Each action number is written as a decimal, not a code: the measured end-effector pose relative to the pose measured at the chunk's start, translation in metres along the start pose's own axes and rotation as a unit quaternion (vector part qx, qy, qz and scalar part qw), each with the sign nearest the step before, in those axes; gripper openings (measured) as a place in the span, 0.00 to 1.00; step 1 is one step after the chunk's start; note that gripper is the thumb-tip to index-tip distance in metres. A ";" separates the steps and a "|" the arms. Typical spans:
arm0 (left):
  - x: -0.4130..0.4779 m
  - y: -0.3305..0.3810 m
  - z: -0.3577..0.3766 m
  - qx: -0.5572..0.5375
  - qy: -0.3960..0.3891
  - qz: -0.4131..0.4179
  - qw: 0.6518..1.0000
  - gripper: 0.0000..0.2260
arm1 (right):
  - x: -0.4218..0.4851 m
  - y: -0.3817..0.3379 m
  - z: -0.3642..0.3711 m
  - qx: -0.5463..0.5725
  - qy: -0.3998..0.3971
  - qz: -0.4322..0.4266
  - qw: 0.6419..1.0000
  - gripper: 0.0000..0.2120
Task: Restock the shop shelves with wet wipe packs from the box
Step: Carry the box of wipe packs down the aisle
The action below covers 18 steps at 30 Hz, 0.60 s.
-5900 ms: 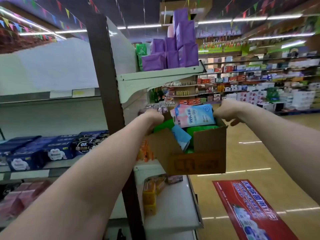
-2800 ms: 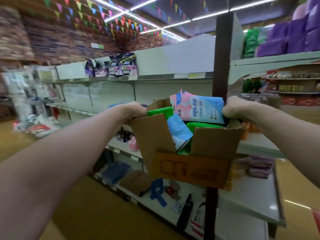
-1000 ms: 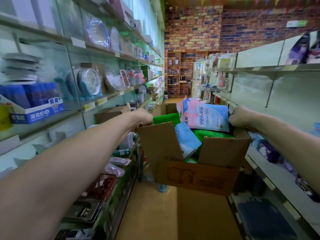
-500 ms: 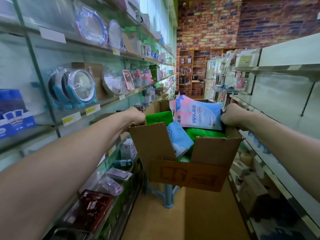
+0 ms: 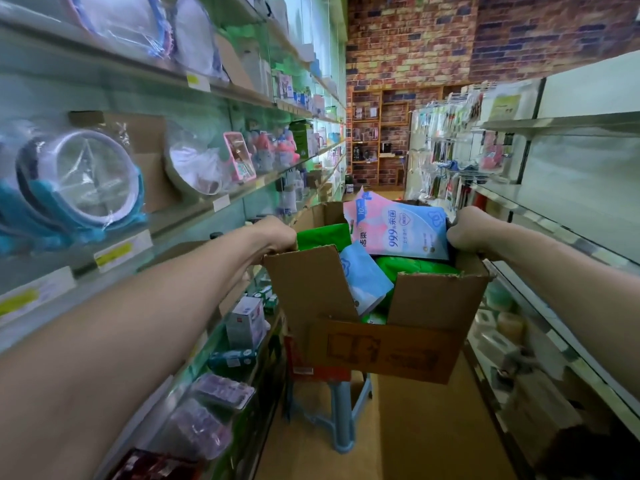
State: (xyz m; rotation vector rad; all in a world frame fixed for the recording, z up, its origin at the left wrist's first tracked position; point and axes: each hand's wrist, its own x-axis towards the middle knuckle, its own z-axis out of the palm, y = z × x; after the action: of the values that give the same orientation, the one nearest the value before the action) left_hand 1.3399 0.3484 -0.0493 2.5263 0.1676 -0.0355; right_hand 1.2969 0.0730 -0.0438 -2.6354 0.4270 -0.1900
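Note:
An open cardboard box (image 5: 381, 344) hangs in front of me at chest height in a shop aisle. My left hand (image 5: 273, 235) grips its left rim and my right hand (image 5: 467, 230) grips its right rim. A pink and blue wet wipe pack (image 5: 398, 226) sticks up out of the top. A smaller light blue pack (image 5: 363, 275) and green packs (image 5: 322, 235) lie below it inside the box.
Glass shelves (image 5: 194, 209) with wrapped bowls and small goods run along the left. White metal shelves (image 5: 561, 216) run along the right, the upper ones mostly bare. A blue stool (image 5: 343, 410) stands on the floor under the box. A brick wall (image 5: 408, 39) closes the aisle.
I have walked round the shelf end into this aisle with the box in both hands. Over the last second the box has come above the blue stool.

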 end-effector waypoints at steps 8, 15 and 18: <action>0.102 0.013 0.011 -0.024 0.001 0.001 1.000 0.11 | 0.097 -0.015 0.021 0.015 0.009 0.005 1.000 0.08; 0.191 0.027 0.039 -0.025 0.002 -0.015 1.000 0.13 | 0.195 -0.017 0.047 0.008 -0.010 -0.004 1.000 0.10; 0.232 0.035 0.053 -0.013 0.008 -0.036 0.999 0.13 | 0.245 -0.014 0.063 -0.010 -0.022 -0.012 1.000 0.10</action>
State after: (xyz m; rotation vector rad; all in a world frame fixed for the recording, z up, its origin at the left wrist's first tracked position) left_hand 1.5748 0.3155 -0.0875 2.4936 0.2625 -0.0416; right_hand 1.5444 0.0304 -0.0777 -2.6588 0.3854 -0.1355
